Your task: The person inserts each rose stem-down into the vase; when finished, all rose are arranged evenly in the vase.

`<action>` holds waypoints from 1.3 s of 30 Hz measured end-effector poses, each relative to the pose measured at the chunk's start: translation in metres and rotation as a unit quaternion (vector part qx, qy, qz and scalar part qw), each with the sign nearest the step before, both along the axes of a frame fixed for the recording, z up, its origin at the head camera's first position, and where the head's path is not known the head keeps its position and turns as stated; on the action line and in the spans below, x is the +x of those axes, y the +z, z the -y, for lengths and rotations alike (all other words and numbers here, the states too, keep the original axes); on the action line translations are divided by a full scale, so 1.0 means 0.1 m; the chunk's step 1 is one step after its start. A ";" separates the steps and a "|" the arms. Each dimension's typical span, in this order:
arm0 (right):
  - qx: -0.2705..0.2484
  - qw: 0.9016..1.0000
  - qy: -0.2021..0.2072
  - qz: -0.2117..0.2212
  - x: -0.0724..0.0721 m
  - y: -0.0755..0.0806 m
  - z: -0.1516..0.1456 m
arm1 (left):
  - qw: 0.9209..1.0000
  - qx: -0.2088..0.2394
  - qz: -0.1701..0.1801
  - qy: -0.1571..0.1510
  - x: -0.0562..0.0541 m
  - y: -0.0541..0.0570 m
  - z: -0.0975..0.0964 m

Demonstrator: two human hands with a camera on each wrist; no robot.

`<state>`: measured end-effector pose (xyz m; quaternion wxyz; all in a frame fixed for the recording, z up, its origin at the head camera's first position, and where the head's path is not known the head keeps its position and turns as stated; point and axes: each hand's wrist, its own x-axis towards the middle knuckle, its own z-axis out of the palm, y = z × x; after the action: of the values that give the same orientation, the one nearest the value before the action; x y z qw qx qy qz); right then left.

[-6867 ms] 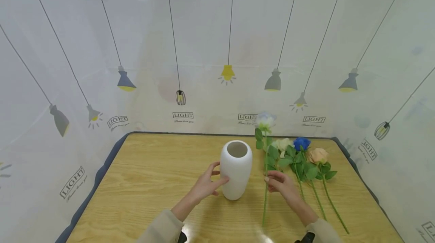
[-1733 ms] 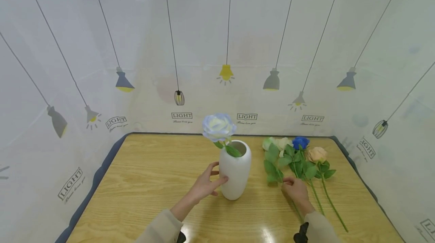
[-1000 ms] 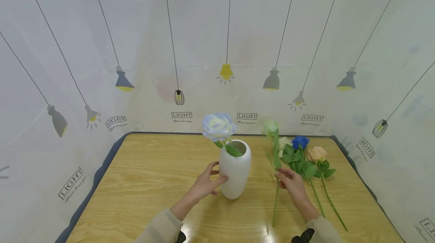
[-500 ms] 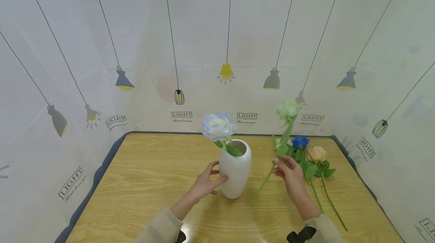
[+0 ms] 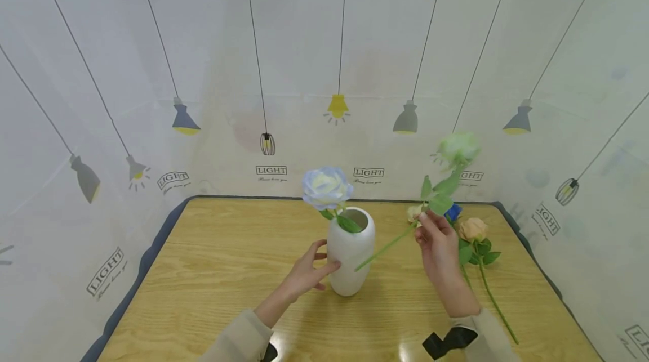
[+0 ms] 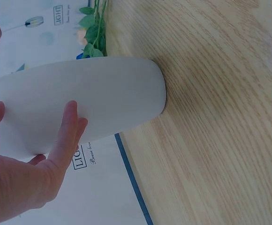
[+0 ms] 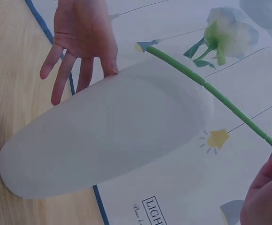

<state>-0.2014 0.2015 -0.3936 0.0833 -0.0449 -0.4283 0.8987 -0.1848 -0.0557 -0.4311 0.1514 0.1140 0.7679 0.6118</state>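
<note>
A white vase (image 5: 350, 246) stands upright on the wooden table. My left hand (image 5: 304, 275) holds its left side, thumb in front and fingers spread toward the far side; the left wrist view shows thumb and fingertips touching the vase (image 6: 89, 89). From the vase mouth leans a pale blue-and-white rose (image 5: 327, 187). To the right, my right hand (image 5: 438, 244) pinches the stem of a pale green rose (image 5: 458, 149) below its leaves. That rose tilts, bloom up to the right, bare stem end down-left in front of the vase in the head view.
Right of the vase lie a cream rose (image 5: 413, 214), a blue rose (image 5: 453, 211) and a peach rose (image 5: 473, 229), partly behind my right hand. A lamp-printed white sheet (image 5: 304, 97) walls in the table (image 5: 228, 249) at the back and sides.
The pale blue rose went from my right hand into the vase. My right hand then picked up the green rose, raised it and swung its stem end toward the vase. My left hand stayed.
</note>
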 end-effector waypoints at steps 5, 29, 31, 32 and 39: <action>-0.043 0.999 -0.011 -0.028 -0.03 0.15 0.01 | 1.000 -0.001 0.002 0.002 0.00 0.00 0.00; 0.189 0.962 -0.110 -0.166 -0.22 0.44 0.19 | 1.000 -0.001 0.003 0.001 -0.17 -0.33 0.00; 0.230 0.955 -0.094 -0.163 -0.23 0.39 0.25 | 1.000 -0.003 0.003 0.002 -0.18 -0.37 0.00; 0.252 0.950 -0.085 -0.161 -0.23 0.37 0.28 | 1.000 -0.004 0.003 0.002 -0.19 -0.38 0.00; 0.397 0.901 -0.030 -0.172 -0.23 0.24 0.46 | 1.000 -0.006 0.002 0.003 -0.18 -0.37 0.01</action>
<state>-0.2242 0.1552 -0.3697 0.1935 0.1341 -0.7271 0.6449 -0.2032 -0.0562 -0.4684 0.1519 0.1095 0.7716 0.6080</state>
